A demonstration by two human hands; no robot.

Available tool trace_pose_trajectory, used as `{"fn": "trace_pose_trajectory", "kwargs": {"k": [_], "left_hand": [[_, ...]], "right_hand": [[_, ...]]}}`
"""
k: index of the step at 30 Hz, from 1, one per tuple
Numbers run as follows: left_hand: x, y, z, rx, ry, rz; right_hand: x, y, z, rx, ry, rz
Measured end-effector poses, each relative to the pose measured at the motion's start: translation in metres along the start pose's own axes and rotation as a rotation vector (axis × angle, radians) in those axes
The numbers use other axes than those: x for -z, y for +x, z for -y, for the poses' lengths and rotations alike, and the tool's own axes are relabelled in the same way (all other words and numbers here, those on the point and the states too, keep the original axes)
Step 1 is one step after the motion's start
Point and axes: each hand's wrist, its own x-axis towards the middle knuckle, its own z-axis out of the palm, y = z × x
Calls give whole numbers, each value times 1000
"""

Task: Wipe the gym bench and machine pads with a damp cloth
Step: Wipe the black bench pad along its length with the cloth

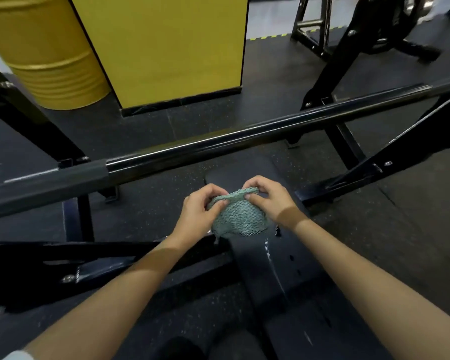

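Note:
A teal textured cloth (238, 216) hangs bunched between both hands, held above the black bench pad (239, 172). My left hand (202, 211) pinches the cloth's left upper edge with thumb and curled fingers. Its right upper edge is pinched by my right hand (269, 197). The pad's rounded far end shows just beyond the hands; the rest of the bench (268, 271) runs back toward me, dark and partly hidden by the cloth and forearms.
A long black barbell (218, 146) crosses the view just beyond the pad, resting on a black rack frame (374, 162). A yellow drum (44, 53) and yellow panel (172, 48) stand at the back left. More black equipment (348, 35) stands back right on dark rubber flooring.

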Motion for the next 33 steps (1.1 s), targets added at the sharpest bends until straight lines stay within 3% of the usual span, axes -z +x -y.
{"fn": "trace_pose_trajectory", "kwargs": {"k": [12,19,23,26,28,33], "left_hand": [[-36,79,111,-130,81,-167],[-45,120,138,-166,121,-272],[-46,127,162,-144,399,-200],[-45,120,181,-138,506,-87],[-46,118,190,-92,543,-14],[-56,121,196,-62,564,57]], "right_hand": [[-51,105,-96,109,-126,-82],[-50,158,-112,126,-291,-136],[-48,175,-122,12,-542,-116],[-58,169,-135,155,-639,-109],[-68,164,-141,244,-645,-26],[-90,161,-141,186,-766,177]]}}
